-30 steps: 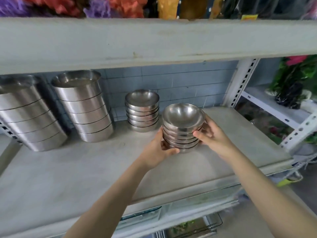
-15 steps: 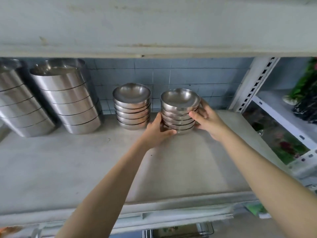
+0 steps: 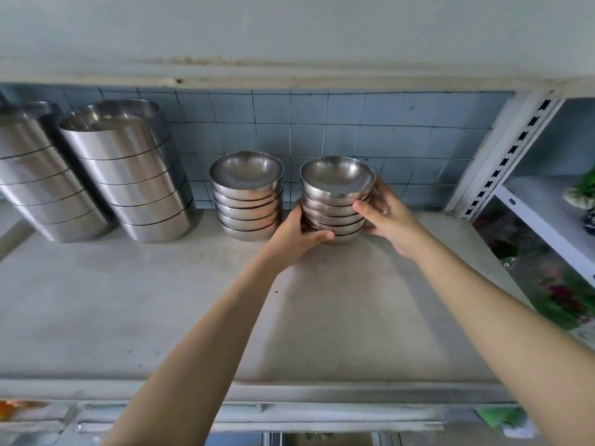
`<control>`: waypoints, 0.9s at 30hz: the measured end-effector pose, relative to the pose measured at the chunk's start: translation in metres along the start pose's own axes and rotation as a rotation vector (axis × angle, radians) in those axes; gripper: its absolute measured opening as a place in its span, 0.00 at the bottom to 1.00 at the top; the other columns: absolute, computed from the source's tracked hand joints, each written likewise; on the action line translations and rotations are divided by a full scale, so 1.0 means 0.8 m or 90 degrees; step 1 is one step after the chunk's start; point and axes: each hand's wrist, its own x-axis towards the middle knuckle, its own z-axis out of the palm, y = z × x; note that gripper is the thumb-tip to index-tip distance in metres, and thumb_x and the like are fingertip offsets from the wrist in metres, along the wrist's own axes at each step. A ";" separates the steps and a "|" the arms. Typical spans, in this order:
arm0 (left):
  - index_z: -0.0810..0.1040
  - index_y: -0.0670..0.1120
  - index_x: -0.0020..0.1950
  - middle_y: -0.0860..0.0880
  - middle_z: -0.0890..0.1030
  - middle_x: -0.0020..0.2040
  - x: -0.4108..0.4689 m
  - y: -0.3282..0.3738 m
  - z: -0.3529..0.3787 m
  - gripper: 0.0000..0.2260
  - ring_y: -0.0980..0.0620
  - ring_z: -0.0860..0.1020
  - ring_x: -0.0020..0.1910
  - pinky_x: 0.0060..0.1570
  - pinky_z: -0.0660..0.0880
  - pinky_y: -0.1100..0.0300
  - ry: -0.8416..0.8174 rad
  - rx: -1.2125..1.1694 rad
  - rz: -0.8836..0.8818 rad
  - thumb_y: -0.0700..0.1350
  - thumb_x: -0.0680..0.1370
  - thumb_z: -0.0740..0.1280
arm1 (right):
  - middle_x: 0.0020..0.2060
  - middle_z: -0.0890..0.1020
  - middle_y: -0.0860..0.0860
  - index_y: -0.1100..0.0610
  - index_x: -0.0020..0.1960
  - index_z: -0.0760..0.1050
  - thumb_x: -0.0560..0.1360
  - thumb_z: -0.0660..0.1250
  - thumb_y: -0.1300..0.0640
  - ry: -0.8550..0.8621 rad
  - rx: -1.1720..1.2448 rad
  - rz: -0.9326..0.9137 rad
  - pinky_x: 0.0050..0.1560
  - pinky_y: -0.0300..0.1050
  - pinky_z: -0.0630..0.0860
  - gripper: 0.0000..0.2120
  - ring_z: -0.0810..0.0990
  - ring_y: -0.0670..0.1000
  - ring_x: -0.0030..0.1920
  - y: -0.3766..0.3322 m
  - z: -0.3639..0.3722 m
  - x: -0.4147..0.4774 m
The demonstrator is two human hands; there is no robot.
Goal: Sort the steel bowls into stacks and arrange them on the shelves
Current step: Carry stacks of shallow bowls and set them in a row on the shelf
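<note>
- Here, the left hand (image 3: 294, 238) and the right hand (image 3: 388, 217) grip one stack (image 3: 336, 201) of small steel bowls between them, fingers curled narrow around its sides.
- The left thumb lies across the lowest bowls at the front; the other left fingers are hidden behind the stack.
- The right thumb presses the second bowl from the top, and the right fingers wrap the far side near the rim.
- The stack sits at the back of the shelf (image 3: 161, 317), close to the tiled wall (image 3: 322, 123); whether its base touches the shelf cannot be told.
- Just left of the left fingers stands a second stack (image 3: 247, 196) of like bowls, near but apart from the held one.
- Further left stand two tall stacks of larger bowls, one (image 3: 128, 169) beside the other (image 3: 42, 175).
- Right of the right fingers rises a slotted post (image 3: 502, 156).
</note>
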 end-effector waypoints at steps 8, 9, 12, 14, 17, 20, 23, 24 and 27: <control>0.65 0.48 0.73 0.54 0.78 0.64 0.007 -0.005 0.001 0.37 0.58 0.75 0.63 0.65 0.70 0.62 0.012 0.044 0.001 0.51 0.69 0.78 | 0.55 0.81 0.42 0.43 0.71 0.67 0.74 0.72 0.51 -0.008 -0.015 0.004 0.66 0.57 0.75 0.28 0.79 0.43 0.59 0.005 -0.004 0.011; 0.65 0.48 0.73 0.54 0.78 0.64 0.009 -0.006 0.001 0.37 0.58 0.76 0.63 0.65 0.70 0.62 0.010 0.042 -0.001 0.51 0.69 0.78 | 0.55 0.81 0.42 0.44 0.72 0.67 0.75 0.72 0.52 -0.009 -0.014 0.003 0.67 0.58 0.74 0.28 0.79 0.44 0.60 0.007 -0.004 0.011; 0.65 0.47 0.72 0.54 0.78 0.64 0.012 -0.006 -0.001 0.36 0.57 0.76 0.64 0.66 0.70 0.61 0.001 0.045 -0.002 0.50 0.69 0.78 | 0.56 0.80 0.42 0.47 0.74 0.66 0.74 0.70 0.51 -0.003 -0.014 0.003 0.69 0.58 0.72 0.30 0.78 0.44 0.61 0.010 -0.005 0.013; 0.65 0.48 0.73 0.53 0.78 0.65 0.014 -0.007 -0.002 0.37 0.57 0.75 0.64 0.67 0.70 0.58 -0.007 0.049 0.003 0.52 0.68 0.78 | 0.57 0.80 0.42 0.48 0.75 0.66 0.74 0.71 0.51 -0.002 -0.016 0.006 0.69 0.58 0.73 0.30 0.78 0.44 0.61 0.010 -0.004 0.013; 0.64 0.48 0.73 0.53 0.77 0.66 0.015 -0.007 -0.002 0.37 0.57 0.74 0.65 0.68 0.69 0.60 -0.005 0.066 0.010 0.52 0.69 0.78 | 0.58 0.81 0.41 0.47 0.74 0.66 0.76 0.71 0.52 -0.004 -0.020 0.015 0.66 0.56 0.75 0.28 0.79 0.44 0.60 0.011 -0.006 0.014; 0.63 0.48 0.73 0.53 0.76 0.66 0.013 -0.006 -0.003 0.37 0.56 0.74 0.65 0.68 0.69 0.60 -0.006 0.075 0.011 0.52 0.69 0.78 | 0.61 0.81 0.41 0.41 0.70 0.69 0.74 0.72 0.48 -0.009 -0.022 0.024 0.63 0.57 0.78 0.26 0.79 0.45 0.63 0.011 -0.008 0.015; 0.64 0.48 0.73 0.52 0.77 0.65 0.014 -0.004 -0.004 0.37 0.56 0.75 0.65 0.67 0.69 0.58 -0.011 0.079 -0.001 0.52 0.69 0.78 | 0.62 0.81 0.41 0.38 0.68 0.69 0.74 0.71 0.48 -0.017 -0.024 0.038 0.61 0.56 0.79 0.24 0.79 0.45 0.64 0.009 -0.011 0.017; 0.64 0.48 0.73 0.52 0.77 0.65 0.013 -0.003 -0.004 0.37 0.56 0.75 0.65 0.67 0.70 0.58 -0.011 0.083 -0.004 0.52 0.69 0.78 | 0.62 0.81 0.42 0.38 0.68 0.69 0.74 0.71 0.49 -0.021 -0.026 0.039 0.61 0.57 0.79 0.24 0.79 0.46 0.64 0.008 -0.012 0.017; 0.64 0.47 0.72 0.52 0.77 0.64 0.012 -0.001 -0.004 0.36 0.55 0.75 0.64 0.66 0.70 0.59 -0.010 0.088 -0.012 0.51 0.70 0.78 | 0.63 0.80 0.45 0.41 0.72 0.68 0.74 0.72 0.47 -0.024 -0.033 0.045 0.61 0.59 0.78 0.28 0.78 0.47 0.65 0.007 -0.017 0.018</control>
